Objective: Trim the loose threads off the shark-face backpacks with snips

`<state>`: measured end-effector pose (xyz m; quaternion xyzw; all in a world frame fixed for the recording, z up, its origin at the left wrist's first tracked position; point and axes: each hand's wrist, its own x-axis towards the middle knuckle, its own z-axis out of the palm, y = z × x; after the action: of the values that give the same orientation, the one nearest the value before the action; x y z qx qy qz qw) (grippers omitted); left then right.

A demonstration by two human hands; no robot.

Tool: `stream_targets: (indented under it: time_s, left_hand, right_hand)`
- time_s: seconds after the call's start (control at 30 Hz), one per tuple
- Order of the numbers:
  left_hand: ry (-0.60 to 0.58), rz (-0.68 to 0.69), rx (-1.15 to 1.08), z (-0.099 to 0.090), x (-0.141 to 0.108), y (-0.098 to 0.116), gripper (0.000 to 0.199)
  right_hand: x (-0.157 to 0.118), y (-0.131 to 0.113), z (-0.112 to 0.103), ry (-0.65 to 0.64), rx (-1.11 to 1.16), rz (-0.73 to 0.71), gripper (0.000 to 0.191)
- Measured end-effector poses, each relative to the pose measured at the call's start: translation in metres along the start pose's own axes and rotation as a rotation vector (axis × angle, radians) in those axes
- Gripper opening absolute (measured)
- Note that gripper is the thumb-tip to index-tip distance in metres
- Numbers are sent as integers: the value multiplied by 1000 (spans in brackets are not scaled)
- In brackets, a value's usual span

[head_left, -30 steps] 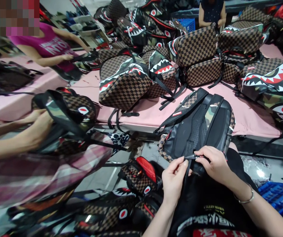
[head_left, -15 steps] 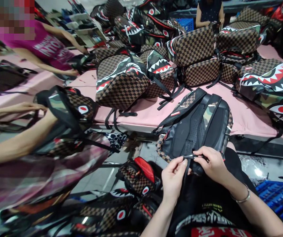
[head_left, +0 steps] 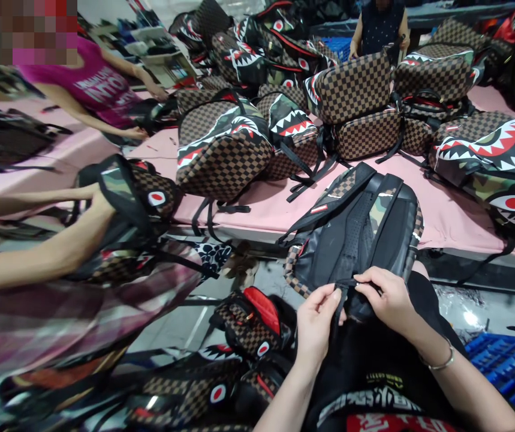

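A checkered backpack (head_left: 351, 234) with black back padding and camouflage-trimmed straps leans on the edge of the pink table, its straps facing me. At its lower end my left hand (head_left: 318, 315) pinches a black strap (head_left: 342, 300) between thumb and fingers. My right hand (head_left: 383, 297), with a bracelet on the wrist, is closed just to the right, thumb and fingers pinching the end of a thin black piece that runs toward the left fingertips. Exactly what that piece is stays too small to tell.
Shark-mouth backpacks (head_left: 225, 150) are heaped along the pink table (head_left: 266, 219). More bags (head_left: 248, 324) lie low at front left. A person's arms (head_left: 59, 240) handle a bag at left; others work beyond. Blue crates (head_left: 504, 366) stand at lower right.
The shiny tool-like item seen between my hands earlier no longer shows; a black strip is there. The neighbouring person's arms and bag have shifted slightly right.
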<state>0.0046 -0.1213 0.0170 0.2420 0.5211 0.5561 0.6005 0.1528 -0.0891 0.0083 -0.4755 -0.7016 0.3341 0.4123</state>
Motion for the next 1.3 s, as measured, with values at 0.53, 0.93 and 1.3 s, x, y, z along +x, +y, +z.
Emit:
stream_targets:
  time_s: [0.53,0.93,1.3]
  left_hand:
    - [21,-183,-83,0,-6,-8,35]
    - [184,-105,-104,-1,-3,3,38]
    - [55,34,54,-15,-5,-6,22]
  right_hand:
    - [18,1,24,-8,646,529,39]
    - [-11,-2,10,79,-251,-90,15]
    - [-5,-4,7,-2,-180,-65,11]
